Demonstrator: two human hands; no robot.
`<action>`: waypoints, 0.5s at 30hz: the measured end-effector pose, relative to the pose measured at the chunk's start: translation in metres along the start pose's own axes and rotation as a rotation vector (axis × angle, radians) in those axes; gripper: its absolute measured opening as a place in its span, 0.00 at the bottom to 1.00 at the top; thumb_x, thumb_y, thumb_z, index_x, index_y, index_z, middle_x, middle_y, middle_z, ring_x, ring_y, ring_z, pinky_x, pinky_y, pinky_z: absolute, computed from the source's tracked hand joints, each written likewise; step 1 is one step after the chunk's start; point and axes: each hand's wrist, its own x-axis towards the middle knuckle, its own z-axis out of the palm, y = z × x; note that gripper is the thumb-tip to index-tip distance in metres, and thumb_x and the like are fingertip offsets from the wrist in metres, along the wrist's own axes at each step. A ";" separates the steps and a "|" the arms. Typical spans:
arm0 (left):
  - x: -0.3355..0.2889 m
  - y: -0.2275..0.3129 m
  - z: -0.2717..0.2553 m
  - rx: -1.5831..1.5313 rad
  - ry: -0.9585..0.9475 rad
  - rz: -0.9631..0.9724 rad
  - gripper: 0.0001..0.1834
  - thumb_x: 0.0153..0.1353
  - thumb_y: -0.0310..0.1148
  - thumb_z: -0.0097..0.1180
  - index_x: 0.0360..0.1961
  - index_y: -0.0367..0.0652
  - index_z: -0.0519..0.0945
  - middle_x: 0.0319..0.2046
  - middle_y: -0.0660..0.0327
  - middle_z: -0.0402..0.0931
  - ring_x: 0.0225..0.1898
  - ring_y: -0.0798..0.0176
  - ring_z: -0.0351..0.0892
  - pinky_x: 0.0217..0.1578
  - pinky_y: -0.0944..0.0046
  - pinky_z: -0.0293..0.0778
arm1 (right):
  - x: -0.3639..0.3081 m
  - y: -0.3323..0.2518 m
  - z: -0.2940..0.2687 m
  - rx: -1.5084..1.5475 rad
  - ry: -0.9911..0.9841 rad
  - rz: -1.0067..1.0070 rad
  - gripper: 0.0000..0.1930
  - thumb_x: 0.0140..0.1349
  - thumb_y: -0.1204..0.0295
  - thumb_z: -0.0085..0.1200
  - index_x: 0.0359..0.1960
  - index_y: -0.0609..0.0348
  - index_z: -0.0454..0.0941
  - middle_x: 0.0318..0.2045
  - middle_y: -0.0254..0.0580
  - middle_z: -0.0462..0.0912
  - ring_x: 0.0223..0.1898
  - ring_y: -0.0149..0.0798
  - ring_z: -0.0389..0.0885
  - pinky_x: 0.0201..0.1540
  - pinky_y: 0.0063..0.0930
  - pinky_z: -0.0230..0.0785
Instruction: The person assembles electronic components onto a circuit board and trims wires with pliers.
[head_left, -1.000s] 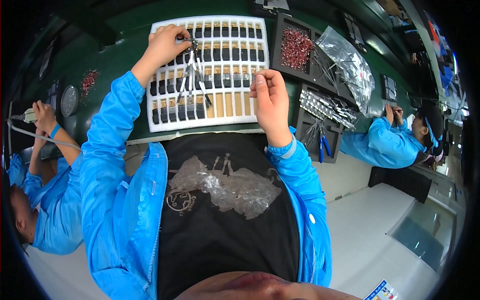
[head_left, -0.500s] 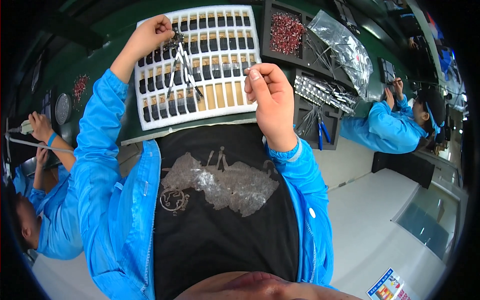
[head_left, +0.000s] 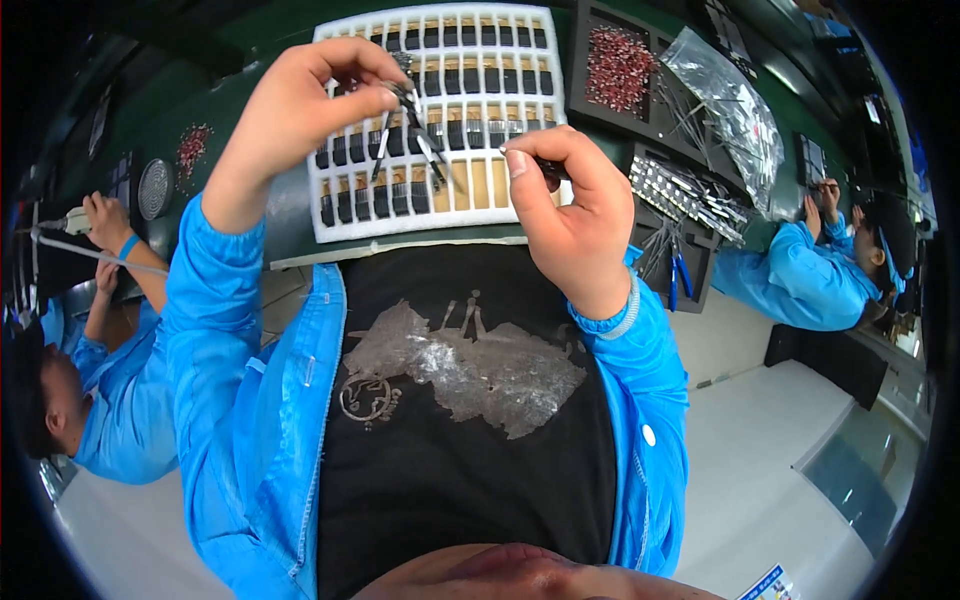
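My left hand (head_left: pixel 310 115) is raised over the left part of a white foam tray (head_left: pixel 430 224). Its fingers pinch a bundle of thin black-and-white strips (head_left: pixel 425 140), which dangle toward the tray's front rows. Over the tray's front right corner is my right hand (head_left: pixel 580 215), thumb and forefinger pressed together. Whatever lies between those fingertips is too small to make out. Rows of narrow slots in the tray hold black ribbed blocks (head_left: pixel 400 198) with copper-coloured wires. Several front-row slots beside my right hand show a bare tan bottom (head_left: pixel 485 185).
Right of the foam tray stands a dark divided tray (head_left: pixel 640 125) with small red parts (head_left: pixel 618 70), metal strips (head_left: pixel 690 195) and blue-handled pliers (head_left: pixel 682 275). A clear plastic bag (head_left: pixel 725 105) lies across it. Co-workers in blue sit at left (head_left: pixel 130 420) and right (head_left: pixel 800 275).
The whole view has shifted, so the tray appears further right. My left hand looks larger and nearer, still holding the strips. Relative to the tray, my right hand has come leftward.
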 end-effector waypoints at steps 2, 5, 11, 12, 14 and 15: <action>-0.009 0.024 0.016 -0.077 0.033 -0.001 0.09 0.58 0.27 0.66 0.40 0.36 0.85 0.30 0.67 0.80 0.34 0.74 0.75 0.38 0.71 0.72 | 0.008 -0.006 0.003 -0.030 -0.039 -0.051 0.04 0.59 0.80 0.62 0.35 0.61 0.81 0.26 0.39 0.81 0.26 0.34 0.78 0.29 0.27 0.69; -0.017 0.036 0.028 -0.131 0.035 0.056 0.08 0.58 0.26 0.67 0.39 0.36 0.85 0.30 0.67 0.80 0.34 0.75 0.75 0.38 0.71 0.72 | 0.011 -0.006 0.012 -0.029 -0.066 -0.129 0.06 0.55 0.80 0.63 0.33 0.60 0.81 0.24 0.40 0.79 0.26 0.41 0.79 0.29 0.32 0.70; -0.027 0.042 0.036 -0.181 0.030 0.016 0.08 0.57 0.24 0.67 0.38 0.36 0.84 0.30 0.68 0.80 0.33 0.76 0.74 0.37 0.72 0.72 | 0.011 -0.010 0.018 -0.087 -0.100 -0.164 0.05 0.54 0.79 0.64 0.32 0.59 0.80 0.23 0.38 0.78 0.25 0.40 0.79 0.30 0.33 0.70; -0.027 0.043 0.036 -0.191 0.034 0.019 0.08 0.57 0.24 0.67 0.38 0.35 0.84 0.30 0.68 0.80 0.33 0.76 0.73 0.36 0.72 0.72 | 0.011 -0.009 0.018 -0.105 -0.104 -0.169 0.05 0.53 0.79 0.64 0.31 0.58 0.80 0.23 0.38 0.78 0.25 0.40 0.79 0.30 0.33 0.70; -0.028 0.043 0.037 -0.202 0.037 0.021 0.08 0.57 0.24 0.67 0.38 0.35 0.84 0.30 0.68 0.80 0.32 0.77 0.73 0.36 0.73 0.72 | 0.010 -0.008 0.017 -0.124 -0.107 -0.174 0.06 0.53 0.79 0.64 0.31 0.58 0.80 0.23 0.37 0.78 0.25 0.40 0.79 0.30 0.33 0.70; -0.028 0.044 0.037 -0.212 0.034 0.001 0.08 0.57 0.24 0.67 0.38 0.35 0.84 0.30 0.68 0.80 0.32 0.77 0.74 0.35 0.73 0.72 | 0.009 -0.008 0.018 -0.123 -0.111 -0.189 0.06 0.53 0.79 0.64 0.31 0.58 0.80 0.23 0.37 0.78 0.26 0.40 0.79 0.30 0.33 0.70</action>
